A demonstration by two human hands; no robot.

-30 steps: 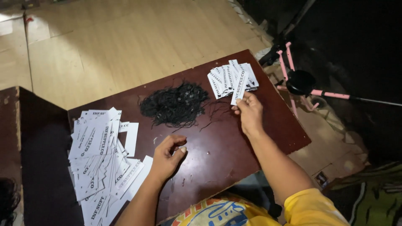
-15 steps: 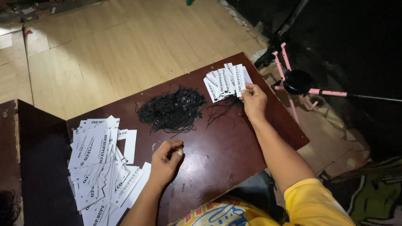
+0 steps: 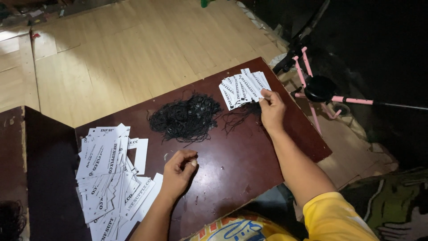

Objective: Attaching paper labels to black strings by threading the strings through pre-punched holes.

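Observation:
My right hand [image 3: 272,109] reaches to the table's far right corner, its fingertips pinching the edge of a white printed tag on a fanned stack of tags [image 3: 240,87] with black strings trailing from them. My left hand [image 3: 178,172] rests near the middle of the dark brown table [image 3: 236,165], fingers curled closed; nothing shows in it. A tangled heap of black string loops [image 3: 185,117] lies between the two hands, toward the far edge. A large loose pile of white tags [image 3: 107,174] spreads left of my left hand.
A pink stand with a black round part [image 3: 321,89] stands just past the table's right edge. A second dark surface [image 3: 44,178] adjoins the table on the left. Light wooden floor [image 3: 111,53] lies beyond the table.
My right hand has moved up to the stack of strung tags at the far right and now touches it. My left hand has curled closed and stays in the middle of the table.

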